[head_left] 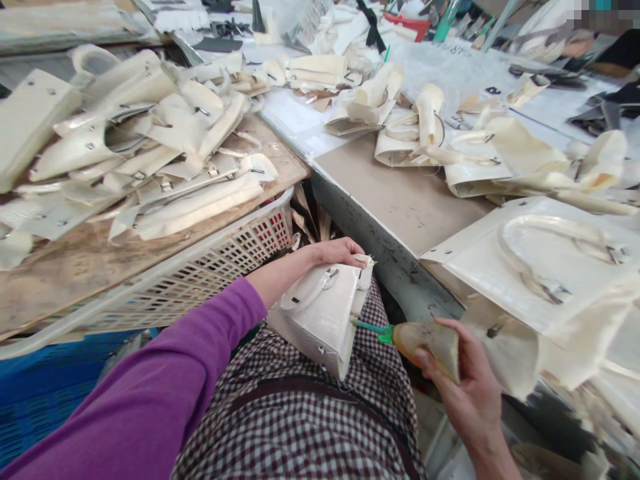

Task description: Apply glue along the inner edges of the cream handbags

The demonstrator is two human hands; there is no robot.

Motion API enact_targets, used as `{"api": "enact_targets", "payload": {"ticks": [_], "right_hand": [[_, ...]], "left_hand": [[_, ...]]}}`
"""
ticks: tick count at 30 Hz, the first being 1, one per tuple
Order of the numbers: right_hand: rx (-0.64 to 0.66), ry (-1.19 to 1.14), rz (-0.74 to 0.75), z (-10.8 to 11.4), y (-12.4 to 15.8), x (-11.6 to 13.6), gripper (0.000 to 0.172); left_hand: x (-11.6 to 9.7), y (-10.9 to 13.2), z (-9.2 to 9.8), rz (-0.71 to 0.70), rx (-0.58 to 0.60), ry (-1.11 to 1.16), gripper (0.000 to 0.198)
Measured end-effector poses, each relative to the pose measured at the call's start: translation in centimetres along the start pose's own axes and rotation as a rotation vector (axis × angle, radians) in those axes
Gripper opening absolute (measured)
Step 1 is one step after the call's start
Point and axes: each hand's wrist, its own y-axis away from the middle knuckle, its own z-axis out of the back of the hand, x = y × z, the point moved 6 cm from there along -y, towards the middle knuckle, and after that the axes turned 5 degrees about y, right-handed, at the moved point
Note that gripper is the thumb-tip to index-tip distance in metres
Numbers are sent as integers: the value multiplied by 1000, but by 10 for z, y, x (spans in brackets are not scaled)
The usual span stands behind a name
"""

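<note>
A small cream handbag (pixel 320 310) with a handle and metal fittings rests on my lap, over a checked apron (pixel 280 427). My left hand (pixel 337 252) is closed on its far top edge, with the fingertips partly hidden by the material. My right hand (pixel 465 373) is wrapped round a stained, yellowish squeeze bottle (pixel 425 343) with a green nozzle. The bottle lies nearly level, its thin nozzle tip pointing left at the bag's right edge. Whether the tip touches the bag I cannot tell.
Cream bag pieces (pixel 165 140) are heaped on the wooden table at left. More bags (pixel 560 260) cover the right table, one overhanging its edge. A white plastic basket (pixel 200 273) stands at my left, above a blue crate (pixel 50 400). A metal table edge (pixel 380 227) lies ahead.
</note>
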Motion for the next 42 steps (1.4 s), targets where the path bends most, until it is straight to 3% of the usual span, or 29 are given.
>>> {"api": "enact_targets", "payload": {"ticks": [7, 13, 18, 22, 26, 31, 37, 42], "right_hand": [[158, -23, -88, 1, 10, 6, 51], [60, -234, -356, 5, 19, 14, 49], [-54, -450, -366, 9, 29, -3, 43], [-127, -391, -368, 11, 39, -15, 45], [-155, -145, -379, 11, 46, -6, 56], [-128, -58, -373, 4, 46, 10, 58], [-104, -25, -323, -6, 38, 12, 60], [-129, 144, -252, 1, 36, 17, 56]], "left_hand": [[-2, 0, -3, 5, 1, -23, 32], [-24, 17, 4, -21, -42, -54, 24], [-72, 75, 16, -82, -152, -104, 17], [-95, 136, 10, -196, -334, -252, 13], [-81, 174, 3, -215, -441, -280, 14], [-69, 194, 7, -212, -601, -269, 17], [-79, 200, -7, -281, -544, -334, 14], [-76, 207, -25, -296, -511, -443, 15]]}}
